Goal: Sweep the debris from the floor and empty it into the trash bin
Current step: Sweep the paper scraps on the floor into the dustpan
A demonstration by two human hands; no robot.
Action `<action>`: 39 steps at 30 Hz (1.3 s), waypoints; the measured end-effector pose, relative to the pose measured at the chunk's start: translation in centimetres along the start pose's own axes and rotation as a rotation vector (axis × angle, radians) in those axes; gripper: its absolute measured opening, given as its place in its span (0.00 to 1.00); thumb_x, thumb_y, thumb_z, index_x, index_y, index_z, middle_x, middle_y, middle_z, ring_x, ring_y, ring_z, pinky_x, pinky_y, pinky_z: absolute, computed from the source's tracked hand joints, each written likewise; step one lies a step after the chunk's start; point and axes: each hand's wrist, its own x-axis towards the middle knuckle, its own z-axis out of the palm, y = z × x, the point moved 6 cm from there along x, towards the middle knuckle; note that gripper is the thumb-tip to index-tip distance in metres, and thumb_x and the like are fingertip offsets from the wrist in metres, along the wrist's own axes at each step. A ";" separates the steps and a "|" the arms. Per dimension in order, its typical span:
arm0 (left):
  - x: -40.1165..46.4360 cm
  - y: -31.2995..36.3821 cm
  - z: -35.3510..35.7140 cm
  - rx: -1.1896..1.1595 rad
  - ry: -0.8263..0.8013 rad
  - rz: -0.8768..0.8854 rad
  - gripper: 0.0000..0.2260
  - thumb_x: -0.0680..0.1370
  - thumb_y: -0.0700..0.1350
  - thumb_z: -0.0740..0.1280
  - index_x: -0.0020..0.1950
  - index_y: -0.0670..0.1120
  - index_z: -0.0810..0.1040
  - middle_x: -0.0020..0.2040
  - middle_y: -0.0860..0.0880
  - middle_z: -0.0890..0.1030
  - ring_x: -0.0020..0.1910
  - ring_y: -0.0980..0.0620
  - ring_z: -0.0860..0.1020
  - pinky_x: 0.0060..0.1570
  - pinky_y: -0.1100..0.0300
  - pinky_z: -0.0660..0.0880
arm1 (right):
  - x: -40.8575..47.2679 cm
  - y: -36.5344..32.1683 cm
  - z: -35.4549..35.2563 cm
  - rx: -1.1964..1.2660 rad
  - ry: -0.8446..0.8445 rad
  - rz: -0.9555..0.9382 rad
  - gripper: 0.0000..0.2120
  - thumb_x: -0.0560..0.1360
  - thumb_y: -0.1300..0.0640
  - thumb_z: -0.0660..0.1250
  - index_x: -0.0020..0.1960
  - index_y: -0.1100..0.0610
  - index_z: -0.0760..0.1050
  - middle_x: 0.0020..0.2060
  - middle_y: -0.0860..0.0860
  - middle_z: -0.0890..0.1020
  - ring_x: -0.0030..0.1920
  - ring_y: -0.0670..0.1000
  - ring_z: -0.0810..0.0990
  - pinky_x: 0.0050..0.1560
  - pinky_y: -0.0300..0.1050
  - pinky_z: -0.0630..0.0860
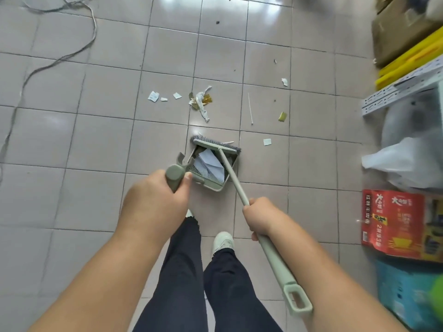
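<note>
A grey tiled floor (pixel 96 140) fills the view, with a red carton (pixel 393 224) and a white plastic bag (pixel 402 159) along the right edge. The left hand (pixel 158 195) is wrapped around the dustpan handle (pixel 175 176); the right hand (pixel 260 218) grips the broom pole (pixel 236 180). The broom head (pixel 215 146) rests at the mouth of the dustpan (pixel 211 185), which holds white paper (pixel 209 164). Beyond it lie a crumpled wrapper (pixel 201 101), paper scraps (pixel 153 96) and a thin stick (pixel 250 109).
</note>
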 end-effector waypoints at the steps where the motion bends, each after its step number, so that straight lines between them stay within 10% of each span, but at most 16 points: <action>1: 0.7 0.6 0.1 0.014 -0.018 0.025 0.19 0.76 0.58 0.59 0.37 0.43 0.72 0.31 0.46 0.75 0.35 0.43 0.74 0.31 0.56 0.66 | 0.2 -0.3 -0.4 0.013 0.001 0.011 0.14 0.76 0.64 0.51 0.57 0.62 0.71 0.31 0.55 0.73 0.23 0.55 0.75 0.29 0.43 0.74; 14: 7.4 7.0 0.6 0.263 -0.125 0.292 0.18 0.77 0.59 0.56 0.42 0.45 0.73 0.30 0.51 0.70 0.33 0.46 0.68 0.28 0.57 0.59 | 0.4 -3.1 -3.9 0.252 0.082 0.032 0.15 0.78 0.60 0.56 0.32 0.56 0.64 0.29 0.53 0.73 0.26 0.51 0.73 0.25 0.37 0.69; 23: 10.1 12.9 2.9 0.316 -0.147 0.305 0.15 0.78 0.58 0.57 0.43 0.46 0.71 0.29 0.52 0.67 0.35 0.45 0.68 0.33 0.58 0.61 | -0.2 0.2 -11.6 0.413 0.134 0.063 0.10 0.78 0.61 0.53 0.51 0.57 0.72 0.29 0.56 0.73 0.16 0.49 0.71 0.21 0.33 0.69; 39: 10.8 17.7 5.3 0.344 -0.139 0.238 0.17 0.78 0.59 0.57 0.44 0.45 0.72 0.32 0.49 0.71 0.35 0.45 0.69 0.33 0.57 0.64 | 12.2 -1.4 -23.1 0.592 0.269 0.112 0.10 0.79 0.64 0.51 0.56 0.64 0.69 0.27 0.59 0.71 0.11 0.49 0.69 0.17 0.33 0.69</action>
